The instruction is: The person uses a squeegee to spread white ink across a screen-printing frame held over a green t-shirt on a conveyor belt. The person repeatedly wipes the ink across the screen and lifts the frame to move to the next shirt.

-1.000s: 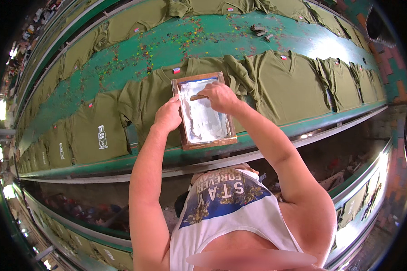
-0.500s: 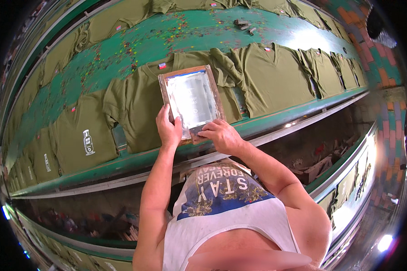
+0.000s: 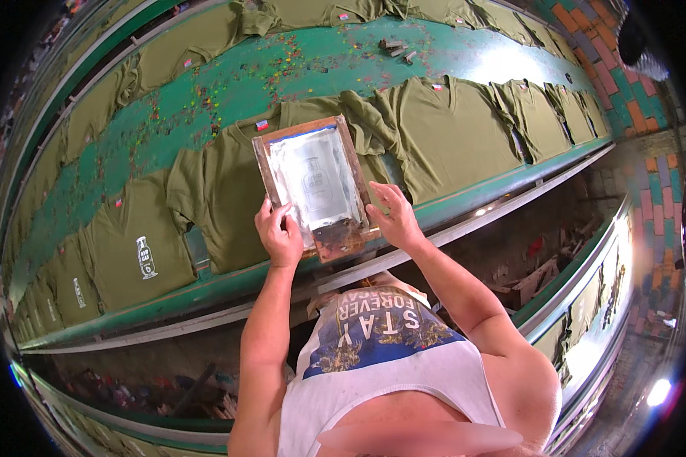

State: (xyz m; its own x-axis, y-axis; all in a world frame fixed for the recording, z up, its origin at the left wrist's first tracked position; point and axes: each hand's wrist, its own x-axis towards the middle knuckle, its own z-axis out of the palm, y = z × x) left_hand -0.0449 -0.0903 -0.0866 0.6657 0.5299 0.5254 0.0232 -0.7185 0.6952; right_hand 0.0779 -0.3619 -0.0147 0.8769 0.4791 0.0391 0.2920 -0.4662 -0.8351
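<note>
Left hand grasping the near part of the frame's left side, thumb inward; right hand released, fingers spread, just beside the near right corner. The frame, streaked white within, lies on an olive shirt. A squeegee rests across its near end. Beyond: a green table; at left, a shirt bearing a white bottle print.

Both arms reach forward — left hand curled, right hand loose, its fingers seemingly spread.
</note>
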